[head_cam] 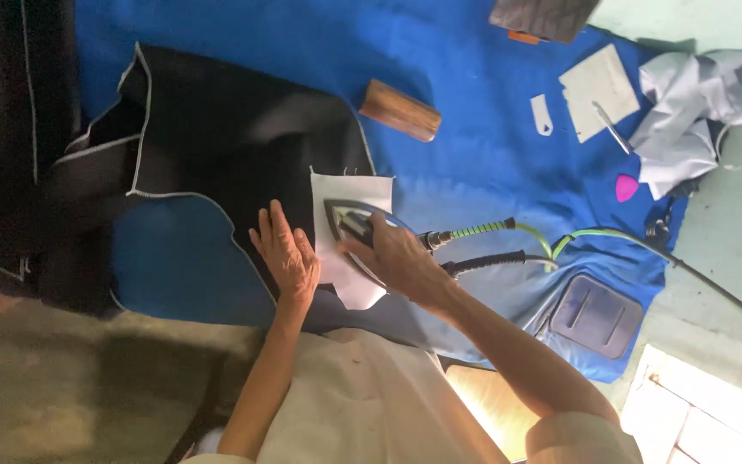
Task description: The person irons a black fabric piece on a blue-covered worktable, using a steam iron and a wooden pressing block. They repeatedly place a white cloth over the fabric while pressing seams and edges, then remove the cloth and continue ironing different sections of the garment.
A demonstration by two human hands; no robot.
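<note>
A: Quick pass. What have I got in the right hand?

B: Fingers wrapped tight around the handle of the iron, sole plate down on the white patch. Two hoses, one green-striped and one black, trail off behind the wrist.

A: Left hand?

B: Flat, fingers spread fairly wide, holding nothing. It presses on the black fabric with the fingertips just beside the patch's near edge. Patch sits between the two hands, partly under the iron.

A: So how do I run this pressing well?

B: My judgement: keep the left fingers flat and just off the sole plate, close enough to pin the cloth but never touching the metal. Keep the iron level so the patch doesn't crease or skid on the black fabric. Watch that the hoses don't drag the heel sideways.

A: Anything near the fingers to avoid?

B: Nothing close. Wooden block is well beyond the iron's tip, on the blue cover. The dark rest pad lies past the right wrist. White card pieces and grey cloth are far off.
</note>
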